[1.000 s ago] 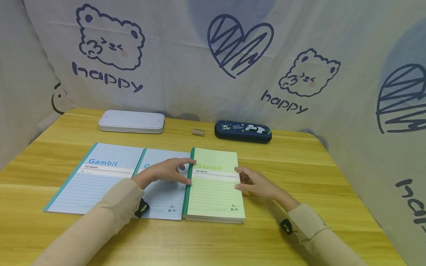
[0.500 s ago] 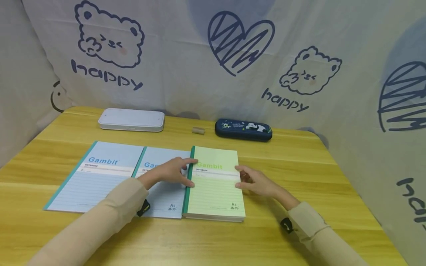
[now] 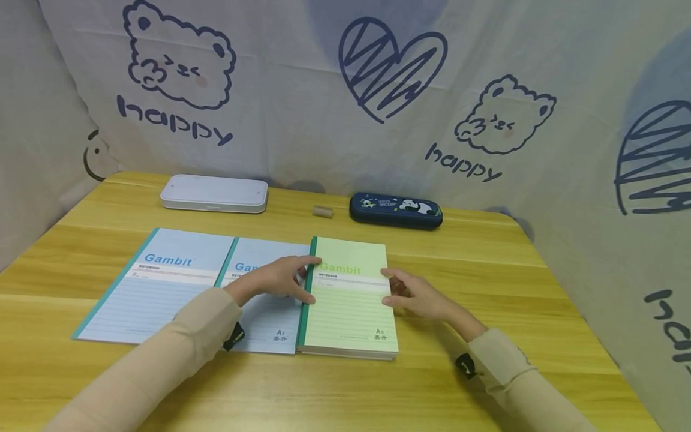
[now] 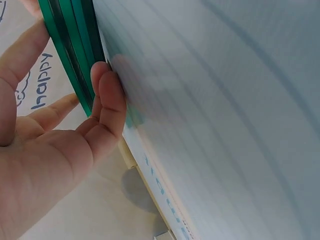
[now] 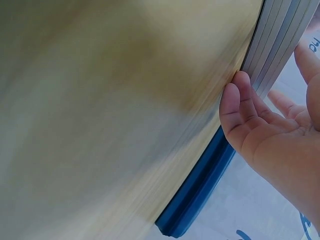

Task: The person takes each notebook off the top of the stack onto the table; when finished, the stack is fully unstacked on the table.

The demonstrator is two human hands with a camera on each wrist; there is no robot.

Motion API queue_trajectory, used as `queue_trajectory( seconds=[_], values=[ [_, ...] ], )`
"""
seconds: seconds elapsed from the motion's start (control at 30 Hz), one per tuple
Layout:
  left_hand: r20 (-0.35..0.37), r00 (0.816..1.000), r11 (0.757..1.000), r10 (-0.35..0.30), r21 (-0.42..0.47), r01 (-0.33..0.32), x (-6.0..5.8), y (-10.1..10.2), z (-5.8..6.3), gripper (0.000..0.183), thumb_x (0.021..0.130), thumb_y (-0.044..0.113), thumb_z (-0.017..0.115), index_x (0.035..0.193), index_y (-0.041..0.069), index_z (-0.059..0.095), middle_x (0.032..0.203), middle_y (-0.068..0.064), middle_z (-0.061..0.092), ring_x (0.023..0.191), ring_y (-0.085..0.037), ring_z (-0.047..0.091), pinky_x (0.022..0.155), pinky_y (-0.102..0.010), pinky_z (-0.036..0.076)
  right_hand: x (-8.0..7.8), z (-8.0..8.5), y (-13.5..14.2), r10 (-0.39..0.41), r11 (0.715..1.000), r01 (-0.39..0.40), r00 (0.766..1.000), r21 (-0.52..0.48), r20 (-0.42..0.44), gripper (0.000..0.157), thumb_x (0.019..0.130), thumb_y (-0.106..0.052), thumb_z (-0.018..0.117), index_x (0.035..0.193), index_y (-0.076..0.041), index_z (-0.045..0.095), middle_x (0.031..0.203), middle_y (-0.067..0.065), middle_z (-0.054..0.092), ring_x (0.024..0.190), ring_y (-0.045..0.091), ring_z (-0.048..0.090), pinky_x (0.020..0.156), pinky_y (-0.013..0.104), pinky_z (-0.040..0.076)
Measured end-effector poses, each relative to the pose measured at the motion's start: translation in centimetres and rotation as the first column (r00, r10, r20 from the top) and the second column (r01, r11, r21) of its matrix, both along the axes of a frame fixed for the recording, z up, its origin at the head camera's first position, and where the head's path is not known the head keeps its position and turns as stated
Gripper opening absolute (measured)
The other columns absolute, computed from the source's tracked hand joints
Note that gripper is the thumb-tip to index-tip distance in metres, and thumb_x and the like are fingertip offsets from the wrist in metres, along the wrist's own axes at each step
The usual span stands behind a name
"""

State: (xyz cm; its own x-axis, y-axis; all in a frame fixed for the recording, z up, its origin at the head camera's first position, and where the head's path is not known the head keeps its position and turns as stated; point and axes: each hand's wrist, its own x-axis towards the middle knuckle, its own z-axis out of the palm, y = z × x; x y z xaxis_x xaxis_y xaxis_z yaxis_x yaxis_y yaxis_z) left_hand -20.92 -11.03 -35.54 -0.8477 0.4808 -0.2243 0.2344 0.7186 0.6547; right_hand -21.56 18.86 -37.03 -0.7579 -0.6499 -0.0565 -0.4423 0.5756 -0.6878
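Note:
A stack of several notebooks [image 3: 348, 312], with a pale green "Gambit" cover on top, lies right of the table's middle. My left hand [image 3: 281, 277] touches its green spine side, with index fingertip and thumb tip at the top cover's edge. In the left wrist view, other fingers [image 4: 111, 100] bend low against the layered green spines [image 4: 75, 45]. Opposite, my right hand [image 3: 415, 296] touches the page side with fingertips and thumb. The right wrist view shows bent fingers [image 5: 240, 100] at the bottom of the page edges [image 5: 275, 40]. Under my left forearm lies a blue notebook [image 3: 264, 330].
Another blue notebook [image 3: 183, 249] lies at the left, edge to edge with the first. Along the back are a white case [image 3: 213, 193], a small tan cylinder [image 3: 323, 212] and a navy panda pencil case [image 3: 396, 210]. A printed cloth [image 3: 302, 120] hangs behind the wooden table [image 3: 345, 396].
My left hand has shifted slightly right, its fingertips coming a little over the spine edge of the green stack. My right hand and the notebooks stay about where they were.

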Motion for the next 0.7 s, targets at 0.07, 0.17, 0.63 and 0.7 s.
queue_trajectory(
  seconds=[0.07,0.17,0.63,0.7],
  values=[
    [0.012,1.000,1.000,0.006,0.010,-0.006,0.00,-0.04,0.00,0.080,0.073,0.023,0.075,0.138,0.006,0.032,0.107,-0.012,0.050,0.085,-0.020,0.050,0.070,-0.034,0.042,-0.02,-0.01,0.00,0.003,1.000,-0.003,1.000,0.001,0.000,0.059,0.088,-0.024,0.057,0.133,0.006,0.033,0.108,0.015,0.054,0.093,0.023,0.051,0.077,0.035,0.043],
    [0.027,0.999,1.000,0.018,0.025,-0.019,0.05,-0.16,0.01,0.079,0.073,0.021,0.075,0.138,0.006,0.032,0.108,-0.011,0.049,0.089,-0.022,0.049,0.071,-0.034,0.042,-0.03,0.01,-0.03,0.003,1.000,-0.003,1.000,0.004,0.006,0.060,0.088,-0.024,0.058,0.134,0.005,0.032,0.110,0.016,0.054,0.094,0.024,0.052,0.077,0.035,0.043],
    [0.047,0.996,0.993,0.071,0.094,-0.075,0.40,-0.35,0.56,0.073,0.071,0.009,0.075,0.133,0.001,0.037,0.105,-0.015,0.051,0.090,-0.023,0.050,0.070,-0.033,0.044,-0.11,-0.02,0.01,0.009,1.000,-0.009,1.000,0.019,-0.025,0.061,0.087,-0.023,0.059,0.133,0.005,0.033,0.108,0.016,0.055,0.088,0.020,0.051,0.075,0.032,0.044],
    [0.067,0.995,0.991,0.080,0.102,-0.087,0.45,-0.31,0.64,0.072,0.072,0.006,0.074,0.134,0.000,0.037,0.105,-0.016,0.050,0.084,-0.022,0.053,0.069,-0.032,0.045,-0.12,-0.05,0.02,0.009,1.000,-0.008,1.000,0.025,-0.022,0.061,0.087,-0.024,0.059,0.133,0.005,0.033,0.109,0.015,0.055,0.088,0.020,0.051,0.075,0.031,0.044]
  ],
)
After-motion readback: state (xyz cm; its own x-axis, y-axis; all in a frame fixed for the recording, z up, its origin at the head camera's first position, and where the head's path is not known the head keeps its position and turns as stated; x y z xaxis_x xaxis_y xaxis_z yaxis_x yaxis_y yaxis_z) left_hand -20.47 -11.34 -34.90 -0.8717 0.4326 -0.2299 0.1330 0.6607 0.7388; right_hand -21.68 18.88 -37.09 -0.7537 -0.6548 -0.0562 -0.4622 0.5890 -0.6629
